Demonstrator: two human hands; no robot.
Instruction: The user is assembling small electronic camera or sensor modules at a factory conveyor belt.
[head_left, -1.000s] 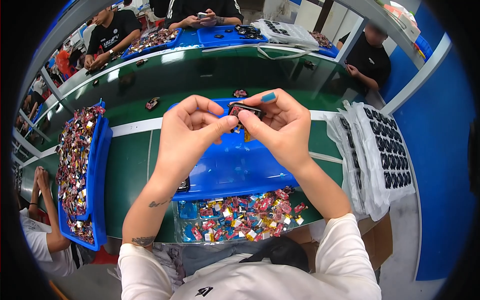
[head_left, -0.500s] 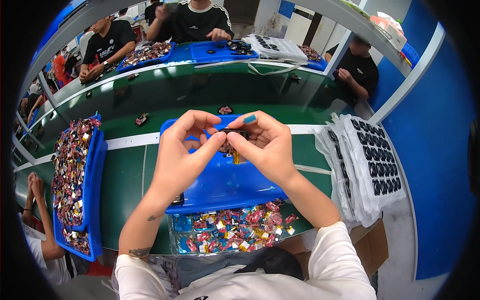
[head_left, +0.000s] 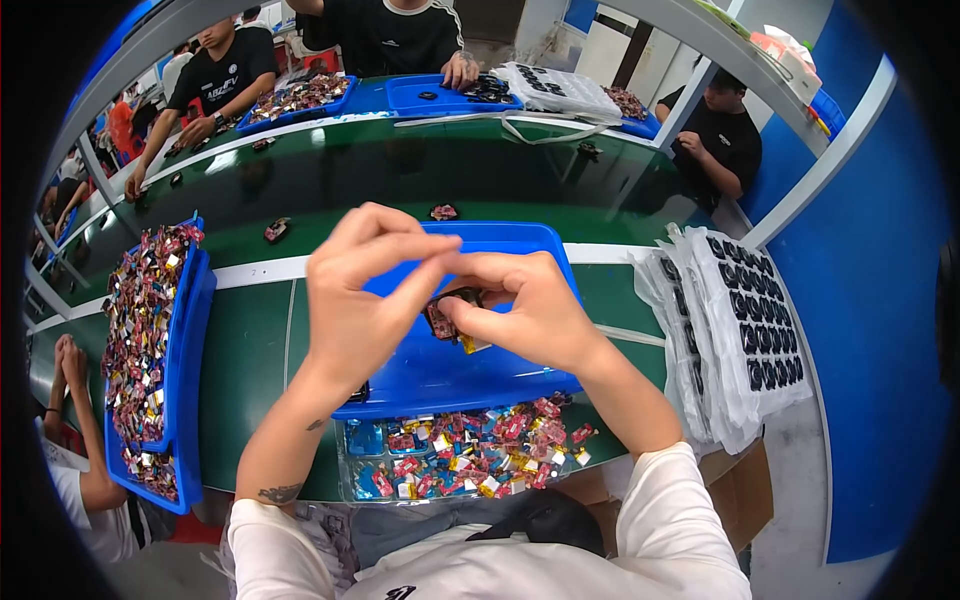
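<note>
Over the blue tray (head_left: 500, 380), my right hand (head_left: 530, 305) grips a small electronic assembly: a black housing with a red circuit board (head_left: 440, 318) and a yellow-and-white piece hanging at its lower side. The thumb lies across the board and the curled fingers hide its far part. My left hand (head_left: 360, 280) is closed in a pinch, thumb and index fingertips meeting beside my right index finger. Whatever lies between those tips is hidden. A dark piece (head_left: 360, 393) shows at the tray's near left edge, partly behind my left forearm.
A clear tray of red, white and yellow parts (head_left: 490, 450) lies nearest me. At left stands a blue bin (head_left: 190, 380) heaped with similar parts. White trays of black housings (head_left: 745, 330) are stacked at right. Loose assemblies (head_left: 277, 230) dot the green belt; co-workers sit beyond it.
The assembly has turned and dropped lower, now in my right hand alone. My left fingers have left it and pinch by the right index finger, where a blue-green patch no longer shows.
</note>
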